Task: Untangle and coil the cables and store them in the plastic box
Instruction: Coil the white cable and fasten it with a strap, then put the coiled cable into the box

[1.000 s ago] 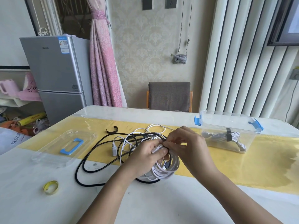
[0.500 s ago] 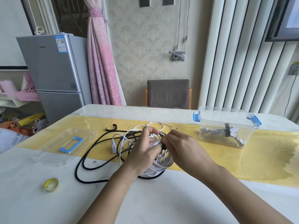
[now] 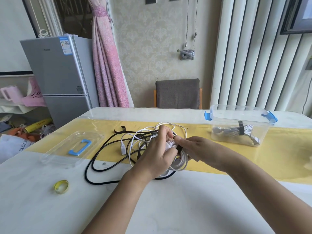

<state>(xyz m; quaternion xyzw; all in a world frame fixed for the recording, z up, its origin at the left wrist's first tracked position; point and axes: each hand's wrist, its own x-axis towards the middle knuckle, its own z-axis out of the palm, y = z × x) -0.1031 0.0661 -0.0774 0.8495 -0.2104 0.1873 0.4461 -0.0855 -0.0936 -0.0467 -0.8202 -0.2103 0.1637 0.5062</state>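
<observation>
My left hand (image 3: 158,152) grips a coil of white cable (image 3: 181,163) in the middle of the table. Facing it, my right hand (image 3: 197,149) pinches a black strap (image 3: 179,148) wrapped round that coil. A loose black cable (image 3: 94,159) and more white cable loops (image 3: 135,139) lie tangled to the left and behind my hands. The clear plastic box (image 3: 239,125) with blue clips stands at the right, holding a tied grey-white cable bundle (image 3: 236,130).
The box's clear lid (image 3: 70,147) with a blue handle lies at the left. A yellow tape roll (image 3: 61,186) sits near the front left. A spare black strap (image 3: 119,130) lies behind the cables. A chair (image 3: 177,93) stands beyond the table.
The coil has been lifted slightly and drawn tighter. My right hand's fingers have moved onto the black strap at the coil's top. My left hand has turned more upright.
</observation>
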